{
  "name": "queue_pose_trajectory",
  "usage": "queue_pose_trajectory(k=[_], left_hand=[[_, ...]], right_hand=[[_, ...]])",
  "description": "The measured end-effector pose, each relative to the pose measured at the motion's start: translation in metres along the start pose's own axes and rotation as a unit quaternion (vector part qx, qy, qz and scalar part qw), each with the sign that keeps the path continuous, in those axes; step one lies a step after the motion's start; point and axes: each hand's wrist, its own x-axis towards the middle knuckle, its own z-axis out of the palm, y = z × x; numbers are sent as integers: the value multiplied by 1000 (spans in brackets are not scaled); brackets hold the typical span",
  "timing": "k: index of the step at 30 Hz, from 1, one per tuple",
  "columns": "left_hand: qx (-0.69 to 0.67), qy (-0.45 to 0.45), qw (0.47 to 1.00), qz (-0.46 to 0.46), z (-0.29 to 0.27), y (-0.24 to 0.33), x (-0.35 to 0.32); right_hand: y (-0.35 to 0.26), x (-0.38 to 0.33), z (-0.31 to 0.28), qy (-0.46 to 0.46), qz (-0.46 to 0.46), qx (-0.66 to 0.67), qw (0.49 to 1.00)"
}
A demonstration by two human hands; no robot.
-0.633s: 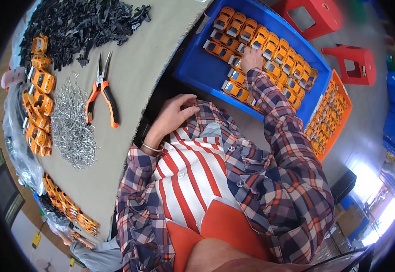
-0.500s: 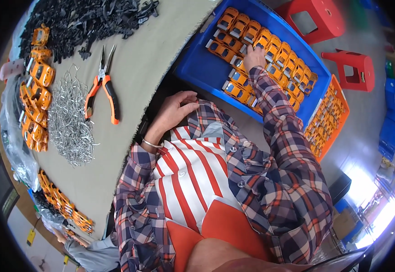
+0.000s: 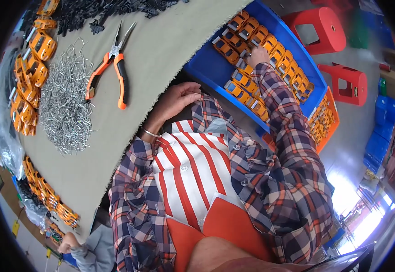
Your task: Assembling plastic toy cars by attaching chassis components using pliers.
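touching glossy, rounded orange cars (image 3: 285,62) in smooth blue bin (image 3: 202,65): right hand (image 3: 257,56), grip unclear; left hand (image 3: 177,99) loosely unclenched

My table's covered with a drab khaki-grey cloth (image 3: 156,50), frayed along the edge next to me. Got my needle-nose pliers (image 3: 115,51) lying on it, orange-and-black handles spread, tips pointing away from me. Just left of those is a tangled heap of thin silvery wires (image 3: 66,104), then a messy line of orange toy cars (image 3: 42,44), some overlapping. Small black plastic parts (image 3: 104,10) are piled at the far end.
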Motion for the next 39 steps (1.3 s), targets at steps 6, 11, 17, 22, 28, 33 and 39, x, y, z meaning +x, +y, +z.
queue_pose_trajectory(k=[6, 11, 17, 22, 28, 33, 39], left_hand=[[-32, -11, 999, -3, -5, -4, 1], [-94, -26, 995, -8, -9, -13, 5], [-116, -37, 992, -16, -9, -12, 7], [-105, -23, 994, -24, -10, -13, 8], [-76, -29, 997, -14, -8, -7, 11], [-71, -15, 997, -39, -8, -5, 11], [-22, -30, 998, -45, -5, 8, 9]], right_hand=[[14, 17, 11, -10, -37, 2, 999], [18, 48, 7, -184, 50, 83, 978], [63, 47, -5, -223, 19, 496, 839], [34, 11, -27, -339, 1, 554, 760], [36, 1, 14, -227, -2, 349, 909], [10, -12, 11, -155, -69, 204, 964], [28, 0, 53, -169, -96, 317, 928]])
